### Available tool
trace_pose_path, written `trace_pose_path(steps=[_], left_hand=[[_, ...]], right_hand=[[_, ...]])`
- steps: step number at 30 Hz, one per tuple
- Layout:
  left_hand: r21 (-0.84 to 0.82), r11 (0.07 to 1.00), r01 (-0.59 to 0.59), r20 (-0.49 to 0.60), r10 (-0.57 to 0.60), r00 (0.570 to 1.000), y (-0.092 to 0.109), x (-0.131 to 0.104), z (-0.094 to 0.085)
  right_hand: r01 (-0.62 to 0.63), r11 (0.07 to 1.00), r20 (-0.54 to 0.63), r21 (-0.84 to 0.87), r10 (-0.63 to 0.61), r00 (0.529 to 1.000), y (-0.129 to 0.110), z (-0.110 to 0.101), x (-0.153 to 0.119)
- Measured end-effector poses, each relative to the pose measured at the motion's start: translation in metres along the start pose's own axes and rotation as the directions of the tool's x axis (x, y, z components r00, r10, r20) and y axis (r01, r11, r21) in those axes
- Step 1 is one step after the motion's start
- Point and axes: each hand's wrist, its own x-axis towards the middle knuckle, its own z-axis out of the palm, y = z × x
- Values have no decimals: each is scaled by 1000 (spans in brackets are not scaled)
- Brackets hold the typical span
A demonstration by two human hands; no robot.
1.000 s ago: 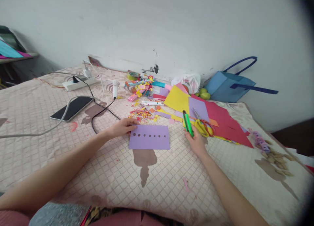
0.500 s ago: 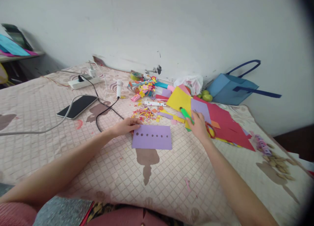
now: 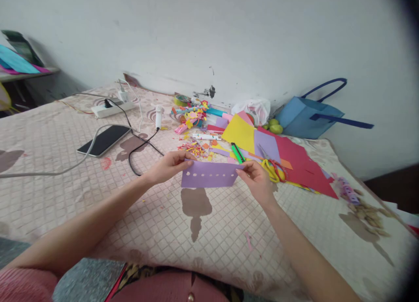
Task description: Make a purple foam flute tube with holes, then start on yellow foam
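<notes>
A purple paper strip (image 3: 209, 180) with a row of round holes is held up between both hands, tilted, its lower edge close to the cloth. Thumb and fingers of my left hand (image 3: 173, 164) pinch its upper left corner. The upper right corner is gripped by my right hand (image 3: 257, 177). Beyond the paper lies a green cutter (image 3: 238, 153), out of both hands. Scissors with yellow and red handles (image 3: 276, 170) rest just beyond my right hand. Small paper scraps (image 3: 193, 149) are heaped behind the left part of the strip.
Coloured sheets (image 3: 301, 166) spread to the right, near a blue bag (image 3: 309, 118). On the left are a tablet (image 3: 104, 140), a power strip (image 3: 114, 110) and loose cables. Paper flowers (image 3: 193, 118) and markers (image 3: 207, 137) lie towards the wall (image 3: 183, 40).
My right hand has let go of the green cutter and taken the strip's right corner. The strip, flat on the cloth before, is now lifted and tilted.
</notes>
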Motion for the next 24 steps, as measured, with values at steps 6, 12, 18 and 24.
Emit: trace_pose_path(steps=[6,12,18,24], left_hand=[[176,970,-168,-7,172,985,4,-21,0],[547,774,-319,117,307,945,-23,-70,12],[612,732,-300,138,275,951,-34,-80,17],[648,674,-353,248,252,936,-31,-79,15]], right_hand=[[194,977,-14,-92,-196,980,-6,-8,-25],[400,883,449,-244,-263,854,7,-18,-64],[501,811,524,-303,-298,798,16,-16,-70],[570,760,554,-313,-341,759,20,-16,-70]])
